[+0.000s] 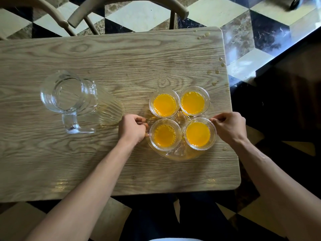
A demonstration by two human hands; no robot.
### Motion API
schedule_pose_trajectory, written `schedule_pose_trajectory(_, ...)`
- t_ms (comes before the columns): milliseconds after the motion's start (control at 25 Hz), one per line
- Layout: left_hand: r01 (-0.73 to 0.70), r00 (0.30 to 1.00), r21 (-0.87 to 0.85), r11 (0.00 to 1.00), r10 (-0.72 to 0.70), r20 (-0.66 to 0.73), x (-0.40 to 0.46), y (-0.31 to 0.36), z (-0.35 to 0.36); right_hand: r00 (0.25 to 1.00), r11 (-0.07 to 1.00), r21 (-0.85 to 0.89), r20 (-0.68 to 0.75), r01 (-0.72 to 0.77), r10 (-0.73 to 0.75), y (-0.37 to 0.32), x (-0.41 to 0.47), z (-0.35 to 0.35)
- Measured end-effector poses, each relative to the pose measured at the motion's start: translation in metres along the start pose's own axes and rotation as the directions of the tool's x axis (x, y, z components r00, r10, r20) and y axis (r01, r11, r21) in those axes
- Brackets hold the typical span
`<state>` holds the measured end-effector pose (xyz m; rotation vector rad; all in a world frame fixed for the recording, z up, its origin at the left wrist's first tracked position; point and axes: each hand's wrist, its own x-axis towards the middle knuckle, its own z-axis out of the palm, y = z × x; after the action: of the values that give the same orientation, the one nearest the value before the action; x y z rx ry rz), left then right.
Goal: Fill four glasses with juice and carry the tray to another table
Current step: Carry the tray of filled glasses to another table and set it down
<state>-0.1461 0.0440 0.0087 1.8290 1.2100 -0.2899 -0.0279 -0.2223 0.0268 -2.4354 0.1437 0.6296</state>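
— Left hand: curled around the left edge of the clear glass tray, fingers tucked at the rim beside the near-left glass. Right hand?

— Right hand: pinching the tray's right edge, fingertips touching the rim just beside the near-right glass.

— And the tray?

— Resting on the wooden table, toward its right end, between both hands. Carrying four glasses in a square — far-left glass and far-right glass behind the near pair, all four filled with orange juice, rims close together or touching.

— Pitcher?

— Clear glass pitcher upright on the table, well to the left of the tray, handle pointing toward the person, emptied but for a faint trace at the bottom. Few juice drops scattered along the table's right edge. Wooden chair at the far side.
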Motion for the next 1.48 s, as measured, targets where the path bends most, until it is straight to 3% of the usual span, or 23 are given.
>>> schedule_pose_trajectory(320,-0.003,0.999,-0.062,0.998,0.0,-0.041,-0.028,-0.002,-0.007,0.998,0.997,0.05,0.026,0.06,-0.061,-0.002,-0.009,-0.015)
schedule_pose_trajectory(1000,0.157,0.946,-0.33,0.931,-0.238,-0.222,-0.129,-0.045,0.017,0.941,0.962,-0.034,0.221,0.269,-0.255,-0.011,-0.021,-0.048)
schedule_pose_trajectory(1480,0.248,0.83,-0.565,0.787,-0.473,-0.294,-0.205,-0.093,0.004,0.792,0.862,-0.106,0.463,0.496,-0.399,-0.054,-0.055,-0.016)
